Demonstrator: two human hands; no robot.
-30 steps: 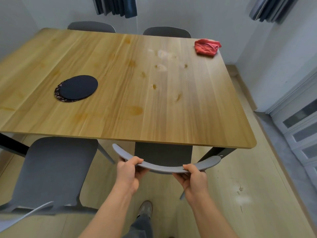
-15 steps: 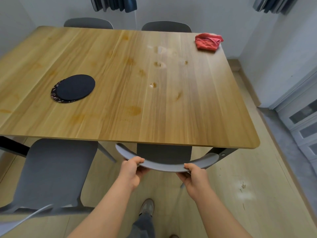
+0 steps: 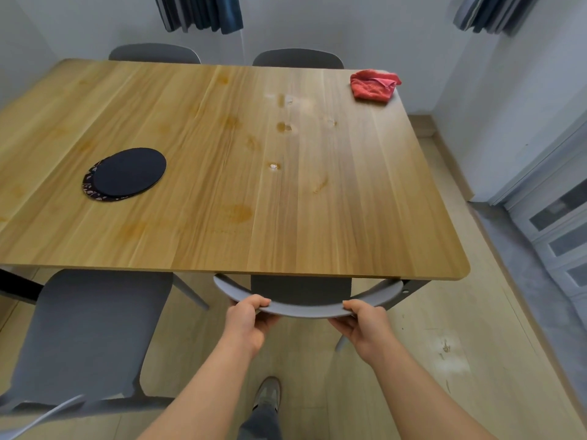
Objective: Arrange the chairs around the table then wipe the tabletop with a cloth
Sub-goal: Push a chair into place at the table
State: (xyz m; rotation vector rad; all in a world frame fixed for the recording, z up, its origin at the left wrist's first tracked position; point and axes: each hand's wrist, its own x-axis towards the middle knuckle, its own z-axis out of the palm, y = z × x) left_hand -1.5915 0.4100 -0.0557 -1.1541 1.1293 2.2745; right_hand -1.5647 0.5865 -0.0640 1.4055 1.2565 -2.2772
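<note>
Both hands, left hand (image 3: pixel 246 322) and right hand (image 3: pixel 365 325), grip the grey chair's (image 3: pixel 301 292) curved backrest, its seat tucked under the worktop (image 3: pixel 222 154); the red cloth (image 3: pixel 374 85) lies at the worktop's far right corner.

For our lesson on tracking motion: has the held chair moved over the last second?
Yes. The chair has slid in toward the table: its backrest ends now reach the near edge.

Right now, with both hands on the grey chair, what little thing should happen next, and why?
Probably let go of this chair. The left hand and right hand grip its curved backrest, whose ends already reach the table edge, with the seat tucked under. The other near chair stands well out, so it likely needs pushing in next.
</note>
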